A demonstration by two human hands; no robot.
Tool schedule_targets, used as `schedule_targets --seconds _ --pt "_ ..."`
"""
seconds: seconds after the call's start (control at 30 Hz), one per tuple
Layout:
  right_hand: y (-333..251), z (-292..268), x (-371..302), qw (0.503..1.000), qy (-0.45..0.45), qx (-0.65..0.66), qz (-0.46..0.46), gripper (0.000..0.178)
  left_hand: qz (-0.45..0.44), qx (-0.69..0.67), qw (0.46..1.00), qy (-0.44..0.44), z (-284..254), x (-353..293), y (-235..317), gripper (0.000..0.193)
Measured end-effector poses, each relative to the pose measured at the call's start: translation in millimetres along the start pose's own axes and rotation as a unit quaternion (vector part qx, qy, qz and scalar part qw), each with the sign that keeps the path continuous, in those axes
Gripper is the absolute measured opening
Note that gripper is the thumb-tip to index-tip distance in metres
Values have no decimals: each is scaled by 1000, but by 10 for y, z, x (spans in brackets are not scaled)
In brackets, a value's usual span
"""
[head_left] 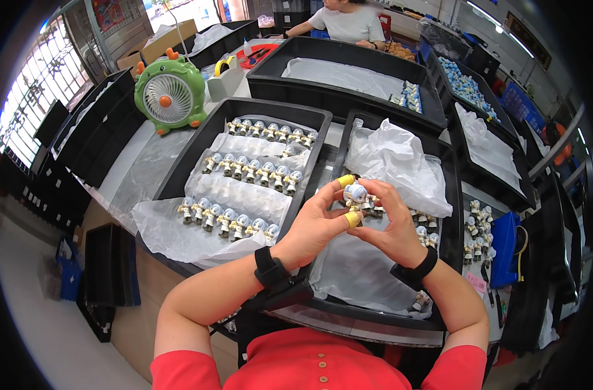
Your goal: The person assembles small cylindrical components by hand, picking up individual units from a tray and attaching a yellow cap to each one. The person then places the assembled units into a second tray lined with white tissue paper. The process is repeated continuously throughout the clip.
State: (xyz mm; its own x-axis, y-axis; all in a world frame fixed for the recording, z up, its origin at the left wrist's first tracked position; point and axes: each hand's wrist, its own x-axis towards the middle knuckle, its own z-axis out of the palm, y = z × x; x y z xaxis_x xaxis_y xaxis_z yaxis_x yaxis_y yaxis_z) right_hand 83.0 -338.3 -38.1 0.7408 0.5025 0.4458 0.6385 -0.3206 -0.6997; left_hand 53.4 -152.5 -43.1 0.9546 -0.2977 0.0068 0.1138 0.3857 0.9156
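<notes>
Between both hands I hold a small figurine (355, 195) with pale blue hair and a white and gold body. My left hand (318, 220), yellow covers on its thumb and a finger, pinches the figurine from the left. My right hand (394, 224) closes on it from the right. Both are above a black tray (452, 244) lined with white paper, where more figurines (429, 235) lie partly under a crumpled sheet (391, 156). To the left, another black tray (173, 170) holds three rows of like figurines (252, 168) on paper layers.
A green fan (168, 92) stands beyond the left tray, near a tape dispenser (226, 77). A large black tray (270, 77) is at the back, a person (348, 26) behind it. Figurines (478, 233) and a blue bin (506, 250) are at the right.
</notes>
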Motion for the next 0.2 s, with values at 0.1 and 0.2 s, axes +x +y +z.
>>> schedule_targets --seconds 0.1,0.2 --pt "-28 -6 5 1000 8 -16 -8 71 -4 -25 1000 -5 0 -6 2 63" --pt "-2 -13 -8 999 5 -37 -21 76 -12 -45 999 -18 -16 -5 5 64"
